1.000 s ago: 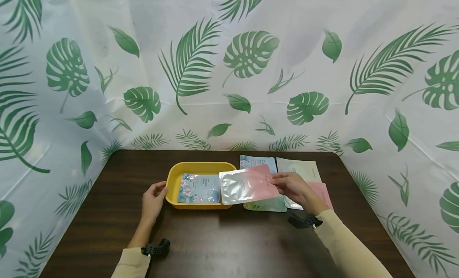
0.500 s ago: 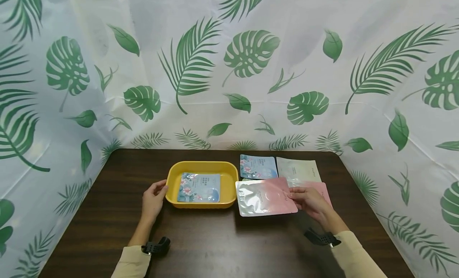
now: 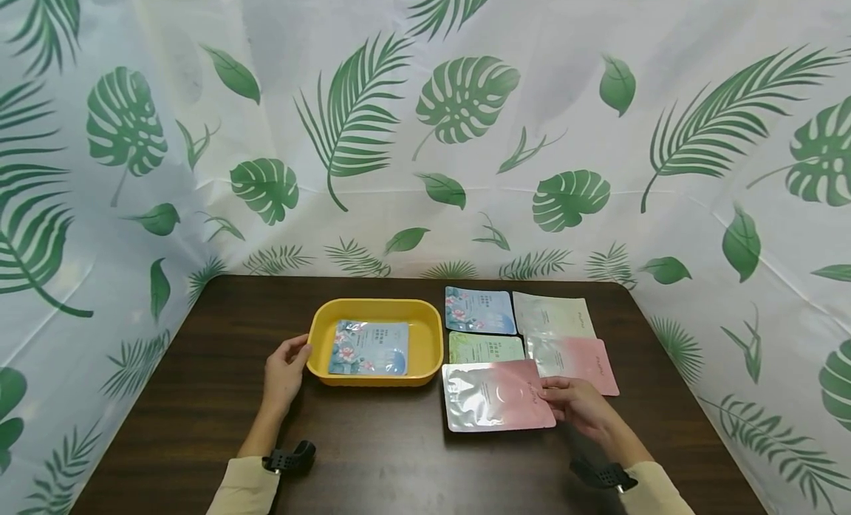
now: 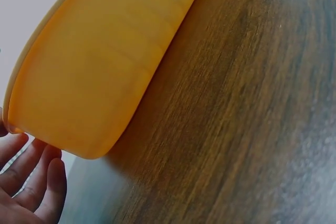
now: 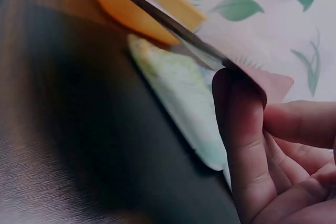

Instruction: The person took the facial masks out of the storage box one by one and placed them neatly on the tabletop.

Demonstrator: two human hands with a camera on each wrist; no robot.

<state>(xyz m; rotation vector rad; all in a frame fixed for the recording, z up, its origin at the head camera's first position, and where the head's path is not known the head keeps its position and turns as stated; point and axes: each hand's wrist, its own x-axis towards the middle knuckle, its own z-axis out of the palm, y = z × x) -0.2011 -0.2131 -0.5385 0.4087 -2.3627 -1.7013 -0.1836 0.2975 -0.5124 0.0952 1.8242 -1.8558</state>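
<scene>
My left hand (image 3: 284, 378) grips the left end of a yellow plastic tray (image 3: 432, 352), thumb at the rim and fingers against the outer wall. Inside the tray lies a blue floral sheet mask packet (image 3: 369, 348). Between thumb and fingers, my right hand (image 3: 585, 411) pinches the right edge of a pink-and-silver sheet mask packet (image 3: 499, 397). That packet is held just above the table, in front of a green packet (image 3: 487, 348) whose lower part it covers in the head view. The right wrist view shows the held packet (image 5: 270, 85) edge-on.
Right of the tray, another blue packet (image 3: 480, 310), a pale cream packet (image 3: 555, 315) and a second pink-and-silver packet (image 3: 575, 363) lie on the dark wooden table (image 3: 372, 456). A leaf-printed cloth (image 3: 479, 205) hangs behind.
My right hand has carried the pink-and-silver packet from over the tray's right end rightward and toward me, uncovering the tray's right end and part of the green packet. My left hand stays put.
</scene>
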